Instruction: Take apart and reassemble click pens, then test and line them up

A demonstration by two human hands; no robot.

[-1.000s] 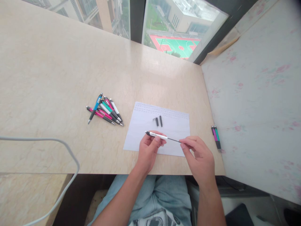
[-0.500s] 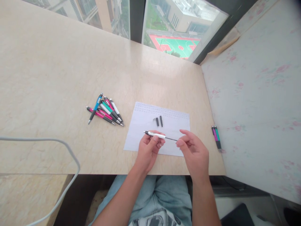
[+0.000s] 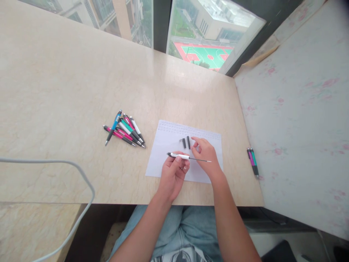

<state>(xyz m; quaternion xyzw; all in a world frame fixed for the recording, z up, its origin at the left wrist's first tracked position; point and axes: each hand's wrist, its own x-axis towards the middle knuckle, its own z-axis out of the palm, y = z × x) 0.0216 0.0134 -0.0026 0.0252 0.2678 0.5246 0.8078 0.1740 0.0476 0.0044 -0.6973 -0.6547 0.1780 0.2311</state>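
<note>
Marbled tabletop is stretching below; our left hand is pinching a white pen barrel, refill jutting right of that grip; our right hand, fingers parted, is sitting beside a black tube.

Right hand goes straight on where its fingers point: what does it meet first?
Likely the longer black piece on the paper, just ahead of the right hand; the shorter black piece lies beyond it. Hand height is unclear.
</note>
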